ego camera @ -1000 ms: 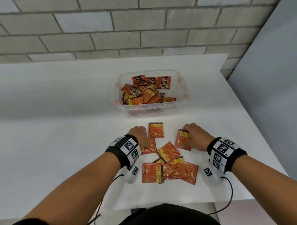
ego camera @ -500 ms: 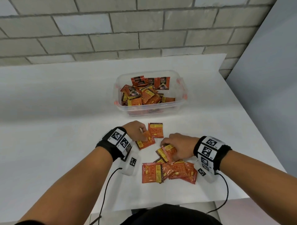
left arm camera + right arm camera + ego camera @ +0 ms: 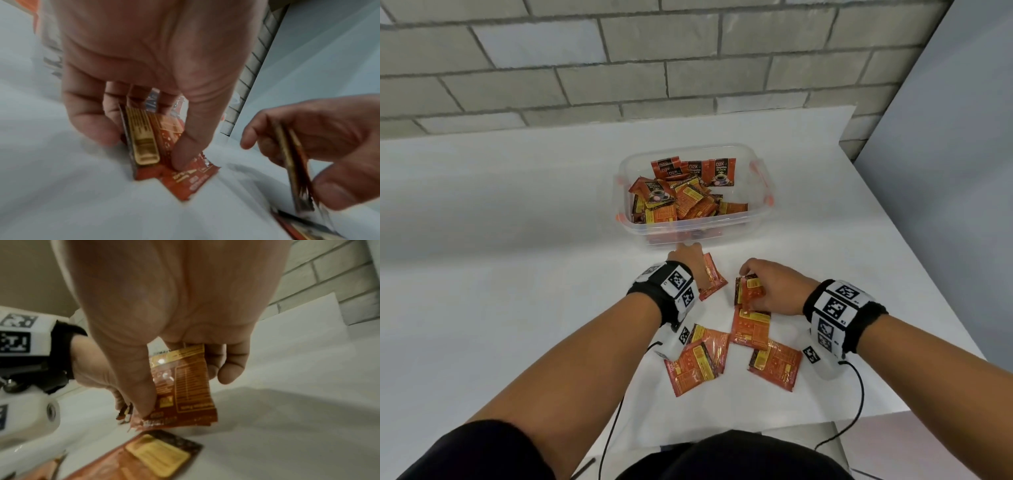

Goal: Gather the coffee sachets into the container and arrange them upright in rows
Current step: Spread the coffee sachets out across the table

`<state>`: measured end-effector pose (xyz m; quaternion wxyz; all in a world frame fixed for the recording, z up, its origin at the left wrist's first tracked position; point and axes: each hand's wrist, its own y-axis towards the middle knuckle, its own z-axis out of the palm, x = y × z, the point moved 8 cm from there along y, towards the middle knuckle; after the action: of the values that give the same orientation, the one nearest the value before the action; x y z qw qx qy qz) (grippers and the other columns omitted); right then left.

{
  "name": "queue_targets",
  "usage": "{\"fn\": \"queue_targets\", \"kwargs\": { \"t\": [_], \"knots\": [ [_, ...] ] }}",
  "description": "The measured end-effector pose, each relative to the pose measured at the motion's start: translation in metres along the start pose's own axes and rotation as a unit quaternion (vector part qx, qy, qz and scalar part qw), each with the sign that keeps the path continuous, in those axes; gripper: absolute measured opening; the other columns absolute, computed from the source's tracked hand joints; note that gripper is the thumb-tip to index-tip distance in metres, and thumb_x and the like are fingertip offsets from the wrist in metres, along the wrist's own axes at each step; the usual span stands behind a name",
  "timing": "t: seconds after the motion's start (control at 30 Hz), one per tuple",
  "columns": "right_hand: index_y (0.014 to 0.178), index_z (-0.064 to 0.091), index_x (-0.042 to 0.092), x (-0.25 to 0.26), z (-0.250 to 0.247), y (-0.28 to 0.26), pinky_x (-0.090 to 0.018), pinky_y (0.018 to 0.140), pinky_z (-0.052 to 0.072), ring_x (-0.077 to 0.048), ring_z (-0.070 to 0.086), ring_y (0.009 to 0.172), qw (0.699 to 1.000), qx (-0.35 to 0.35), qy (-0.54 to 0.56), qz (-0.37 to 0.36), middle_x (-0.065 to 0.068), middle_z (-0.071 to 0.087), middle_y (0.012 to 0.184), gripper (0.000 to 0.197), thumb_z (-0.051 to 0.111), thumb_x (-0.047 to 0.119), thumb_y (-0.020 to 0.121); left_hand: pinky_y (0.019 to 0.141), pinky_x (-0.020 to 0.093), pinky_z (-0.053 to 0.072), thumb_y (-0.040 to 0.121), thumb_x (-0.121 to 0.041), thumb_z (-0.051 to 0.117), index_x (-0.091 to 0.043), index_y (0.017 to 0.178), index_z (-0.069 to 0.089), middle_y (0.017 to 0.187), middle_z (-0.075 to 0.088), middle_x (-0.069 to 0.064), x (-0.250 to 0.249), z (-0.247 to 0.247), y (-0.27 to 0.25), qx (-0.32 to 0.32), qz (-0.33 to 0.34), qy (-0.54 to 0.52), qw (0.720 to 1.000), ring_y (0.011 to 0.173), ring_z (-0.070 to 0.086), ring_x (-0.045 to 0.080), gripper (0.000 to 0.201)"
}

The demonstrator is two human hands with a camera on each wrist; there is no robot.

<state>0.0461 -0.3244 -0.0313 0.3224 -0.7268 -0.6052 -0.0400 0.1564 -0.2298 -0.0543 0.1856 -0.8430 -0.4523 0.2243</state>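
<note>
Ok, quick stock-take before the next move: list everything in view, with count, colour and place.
Clear plastic container: one, orange clips, far centre of table.
Orange coffee sachets in container: many, jumbled, a few upright at the back.
Loose orange sachets on table: about four, near edge.
White table: one.
Grey brick wall: behind table.
Wrist bands with black-and-white markers: two.
Left hand: holds sachets.
Right hand: holds sachets.
</note>
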Motion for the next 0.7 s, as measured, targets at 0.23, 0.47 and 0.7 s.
{"fn": "queue_targets", "kwargs": {
  "t": [0.23,0.47,0.7],
  "knots": [
    [0.133,0.039,0.018,-0.003,0.011,-0.016,-0.03,0.09,0.045,-0.017,0.051,0.105,0.999,0.041,0.008,0.007,-0.002,0.051,0.12,0.061,0.07,0.029,0.082,0.089,0.034,0.049,0.084,-0.019,0.07,-0.004,0.143,0.025,0.127,0.054,0.013,0.019,-0.002,-0.005,-0.001,-0.008,-0.146,0.989,0.113,0.055,0.027,0.076],
    [0.132,0.037,0.012,-0.007,0.036,-0.013,-0.032,0.091,0.041,-0.021,0.039,0.112,0.993,0.067,-0.097,0.022,-0.007,0.043,0.119,0.065,0.069,0.036,0.081,0.078,0.026,0.05,0.073,-0.015,0.08,-0.024,0.105,0.052,0.097,0.064,-0.004,0.025,0.007,-0.042,0.094,0.115,-0.218,0.965,0.089,0.061,0.015,0.044],
    [0.12,0.041,0.011,-0.003,0.029,-0.008,-0.029,0.074,0.043,-0.017,0.048,0.092,0.996,0.046,-0.072,0.026,-0.006,0.053,0.109,0.056,0.074,0.03,0.078,0.08,0.029,0.049,0.077,-0.015,0.075,-0.014,0.12,0.053,0.102,0.061,0.0,-0.007,0.041,-0.072,0.19,0.184,-0.1,0.959,0.09,0.057,0.015,0.048]
  ]
}}
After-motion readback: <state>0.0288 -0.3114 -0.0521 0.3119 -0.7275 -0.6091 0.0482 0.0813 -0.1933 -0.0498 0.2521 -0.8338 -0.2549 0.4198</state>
